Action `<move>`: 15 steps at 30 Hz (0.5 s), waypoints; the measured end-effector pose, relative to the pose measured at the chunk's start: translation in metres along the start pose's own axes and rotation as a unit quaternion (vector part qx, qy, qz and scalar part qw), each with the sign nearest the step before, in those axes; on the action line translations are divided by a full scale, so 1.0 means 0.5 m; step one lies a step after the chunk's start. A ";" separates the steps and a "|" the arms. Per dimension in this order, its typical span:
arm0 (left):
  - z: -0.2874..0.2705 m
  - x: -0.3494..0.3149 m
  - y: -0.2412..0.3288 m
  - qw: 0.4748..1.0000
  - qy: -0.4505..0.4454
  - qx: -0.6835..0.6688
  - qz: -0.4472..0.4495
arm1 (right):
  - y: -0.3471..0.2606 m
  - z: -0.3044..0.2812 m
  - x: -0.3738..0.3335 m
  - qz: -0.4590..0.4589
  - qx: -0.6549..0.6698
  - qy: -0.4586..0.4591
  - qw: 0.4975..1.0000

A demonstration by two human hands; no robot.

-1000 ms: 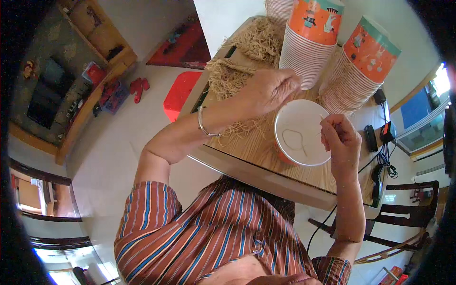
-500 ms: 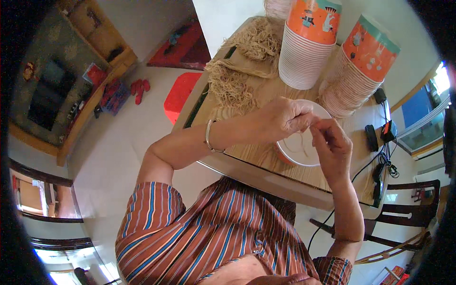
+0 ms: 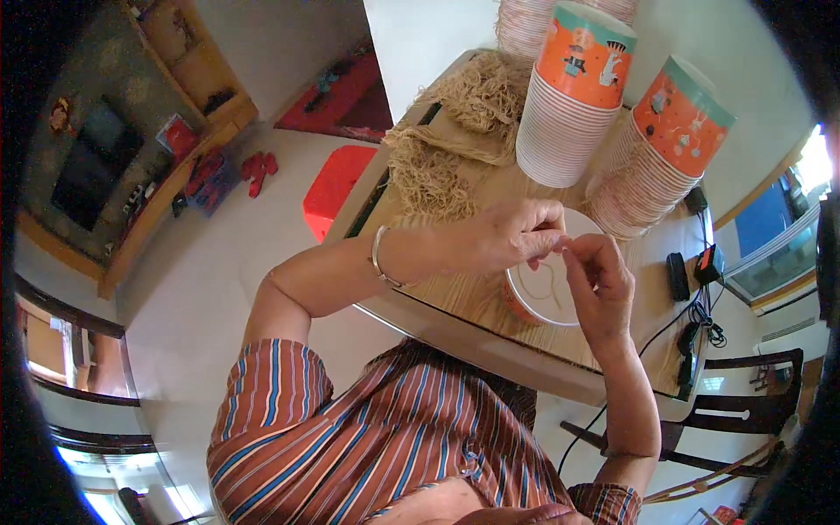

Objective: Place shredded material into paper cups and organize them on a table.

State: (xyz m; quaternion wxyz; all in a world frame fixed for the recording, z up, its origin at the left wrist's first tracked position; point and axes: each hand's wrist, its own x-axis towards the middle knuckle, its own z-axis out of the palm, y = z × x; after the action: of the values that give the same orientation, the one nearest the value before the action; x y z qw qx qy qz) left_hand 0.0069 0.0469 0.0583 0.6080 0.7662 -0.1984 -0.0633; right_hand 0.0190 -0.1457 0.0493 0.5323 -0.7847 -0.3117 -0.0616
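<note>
Here, left hand (image 3: 525, 234) and right hand (image 3: 599, 276) pinch, contents unclear.
Paper tub (image 3: 535, 303) below: thin strand (image 3: 553, 284) curving nearward inside.

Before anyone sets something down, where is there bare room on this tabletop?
Bare wood shows between the left hand, the open bowl and the front edge; another patch lies between the right hand and the black devices. The back is crowded with bowl stacks and tan strand bundles.
</note>
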 end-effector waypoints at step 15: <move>-0.023 0.012 -0.011 0.996 -0.022 -0.083 -0.035 | 0.002 -0.002 0.015 -0.020 -0.089 -0.032 0.995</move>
State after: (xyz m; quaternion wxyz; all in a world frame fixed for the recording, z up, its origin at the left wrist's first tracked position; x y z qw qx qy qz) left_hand 0.0172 0.0558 0.0569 0.6619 0.7182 -0.1792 -0.1178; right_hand 0.0258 -0.1436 0.0522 0.4491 -0.8238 -0.3377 -0.0746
